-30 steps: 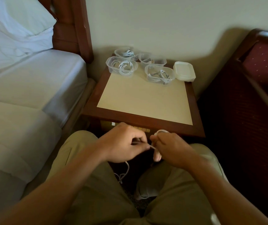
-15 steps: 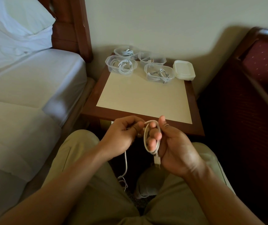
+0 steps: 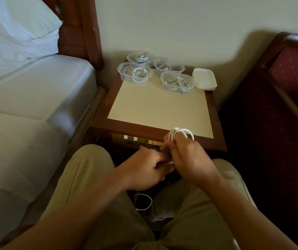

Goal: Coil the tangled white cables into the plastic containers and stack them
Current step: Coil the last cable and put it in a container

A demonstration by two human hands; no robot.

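A white cable [image 3: 182,132] is looped in several turns around the fingers of my right hand [image 3: 189,159], just above the near edge of the nightstand [image 3: 155,129]. My left hand [image 3: 145,170] sits close beside it and pinches the cable's loose length, whose tail [image 3: 142,202] hangs between my knees. Several clear plastic containers hold coiled white cables at the back of the nightstand: one front left [image 3: 135,73], one front right [image 3: 177,82], and two behind them [image 3: 139,58] [image 3: 169,65].
A stack of white lids [image 3: 205,79] lies at the nightstand's back right corner. A bed with white sheets [image 3: 27,98] stands to the left, a dark red upholstered chair [image 3: 288,83] to the right. A switch panel [image 3: 135,139] faces me below the tabletop.
My right hand has turned over and risen toward the nightstand edge with more turns of cable around its fingers. My left hand dropped lower, feeding cable; the hanging tail is shorter.
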